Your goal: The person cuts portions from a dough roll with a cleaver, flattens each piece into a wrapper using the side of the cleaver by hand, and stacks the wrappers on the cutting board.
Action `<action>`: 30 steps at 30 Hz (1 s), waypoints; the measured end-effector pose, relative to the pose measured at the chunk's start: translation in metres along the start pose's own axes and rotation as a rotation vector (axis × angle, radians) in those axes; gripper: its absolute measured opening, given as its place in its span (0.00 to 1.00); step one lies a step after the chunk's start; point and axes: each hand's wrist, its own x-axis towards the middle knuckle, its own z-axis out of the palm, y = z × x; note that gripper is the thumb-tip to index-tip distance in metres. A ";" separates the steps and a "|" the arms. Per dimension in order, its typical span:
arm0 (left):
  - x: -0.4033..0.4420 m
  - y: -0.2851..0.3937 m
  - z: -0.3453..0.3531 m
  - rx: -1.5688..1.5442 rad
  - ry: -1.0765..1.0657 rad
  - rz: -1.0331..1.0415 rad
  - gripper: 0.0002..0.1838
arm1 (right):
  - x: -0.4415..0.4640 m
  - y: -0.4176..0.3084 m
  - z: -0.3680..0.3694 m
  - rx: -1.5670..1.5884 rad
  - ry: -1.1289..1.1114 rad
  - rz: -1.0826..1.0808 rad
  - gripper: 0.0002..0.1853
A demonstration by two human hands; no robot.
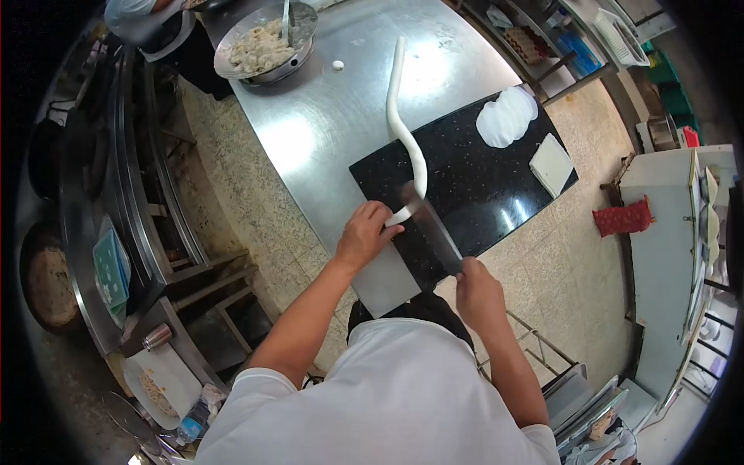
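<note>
A long white dough rope (397, 85) runs from the steel table (333, 139) onto the black speckled board (480, 186), curving toward me. My left hand (363, 236) is closed around its near end at the board's left edge. In my right hand (479, 291) is the handle of a broad knife (439, 236), its blade blurred by motion. The blade crosses the rope just beyond my left fingers; whether it has cut through cannot be made out. Flat white rounds (508, 116), overlapping, lie on the board's far right. Close by rests a pale rectangular slab (552, 165).
A metal bowl (226, 66) of pale filling with a utensil stands at the table's far left, near a small white lump (338, 66). Another person (167, 35) stands beyond it. Steel counters (155, 194) line the left; shelves (566, 54) stand far right.
</note>
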 end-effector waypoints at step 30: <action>0.050 0.091 0.120 0.501 -0.565 0.346 0.34 | 0.037 0.209 -0.045 0.963 0.623 0.230 0.13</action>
